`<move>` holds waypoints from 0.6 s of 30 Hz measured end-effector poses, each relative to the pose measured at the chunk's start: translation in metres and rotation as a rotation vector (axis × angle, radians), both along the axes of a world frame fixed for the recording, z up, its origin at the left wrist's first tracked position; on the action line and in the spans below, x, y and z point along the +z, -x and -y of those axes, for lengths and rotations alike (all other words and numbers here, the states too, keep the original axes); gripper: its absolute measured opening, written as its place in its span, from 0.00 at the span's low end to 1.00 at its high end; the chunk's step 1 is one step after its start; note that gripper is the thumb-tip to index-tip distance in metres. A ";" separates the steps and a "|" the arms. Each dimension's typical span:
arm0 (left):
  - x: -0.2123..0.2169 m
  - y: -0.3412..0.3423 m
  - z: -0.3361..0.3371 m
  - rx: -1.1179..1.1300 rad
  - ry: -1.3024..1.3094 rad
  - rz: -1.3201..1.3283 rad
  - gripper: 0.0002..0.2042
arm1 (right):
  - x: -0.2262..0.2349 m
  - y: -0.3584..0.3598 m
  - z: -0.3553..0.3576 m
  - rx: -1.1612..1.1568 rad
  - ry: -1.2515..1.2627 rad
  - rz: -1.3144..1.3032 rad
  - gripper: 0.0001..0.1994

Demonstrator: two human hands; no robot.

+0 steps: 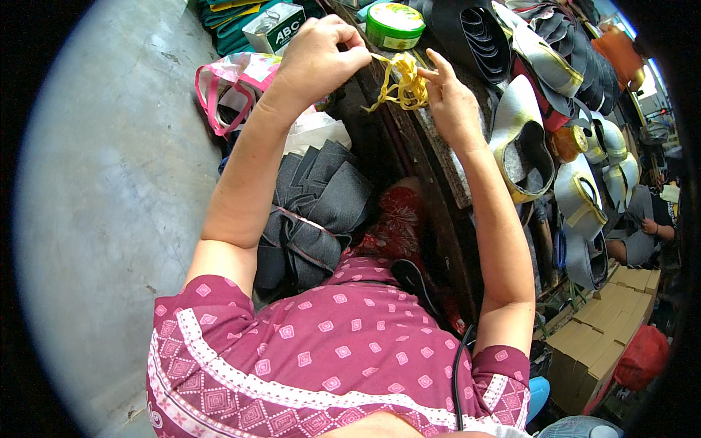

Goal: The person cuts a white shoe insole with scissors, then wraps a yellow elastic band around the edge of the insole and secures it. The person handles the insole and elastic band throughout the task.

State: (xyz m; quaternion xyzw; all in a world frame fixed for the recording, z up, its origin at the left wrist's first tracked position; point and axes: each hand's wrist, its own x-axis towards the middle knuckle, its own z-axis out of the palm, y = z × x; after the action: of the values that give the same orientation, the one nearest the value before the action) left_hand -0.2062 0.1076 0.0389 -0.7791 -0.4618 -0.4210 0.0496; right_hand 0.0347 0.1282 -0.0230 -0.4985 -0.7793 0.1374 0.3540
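Observation:
My left hand (325,58) is closed in a pinch on one thin end of a tangled bundle of yellow strips (405,84). The strand runs from my fingertips to the bundle, with loose ends trailing at its lower left. My right hand (449,98) grips the bundle's right side, one finger stretched out and the others bent against the strips. Both hands are raised over the edge of a worn wooden bench (438,157). Just beyond the bundle stands a round green tub (394,28) with a yellow and white lid.
Curved grey shoe-upper-like pieces (522,139) and stacked black pieces (475,40) cover the bench's right side, beside an amber jar (568,144). Dark fabric pieces (314,208) lie tied near my lap. A pink-handled bag (212,95) and cardboard boxes (602,321) stand around; another person's hand (648,225) shows far right.

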 end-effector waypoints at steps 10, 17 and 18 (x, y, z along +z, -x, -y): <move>0.077 -0.049 0.014 -0.147 0.342 0.059 0.11 | 0.074 -0.009 0.010 0.128 -0.430 -0.014 0.17; 0.099 -0.070 0.020 -0.314 0.243 0.080 0.11 | 0.117 -0.035 -0.005 0.239 -0.494 0.123 0.09; 0.099 -0.070 0.021 -0.337 0.282 0.155 0.11 | 0.120 -0.042 -0.003 0.208 -0.397 0.115 0.08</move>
State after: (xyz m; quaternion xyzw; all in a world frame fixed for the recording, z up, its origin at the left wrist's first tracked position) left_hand -0.1357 0.0871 0.1378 -0.8098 -0.3819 -0.4133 -0.1661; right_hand 0.0766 0.1316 0.0965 -0.3432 -0.8570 -0.0114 0.3842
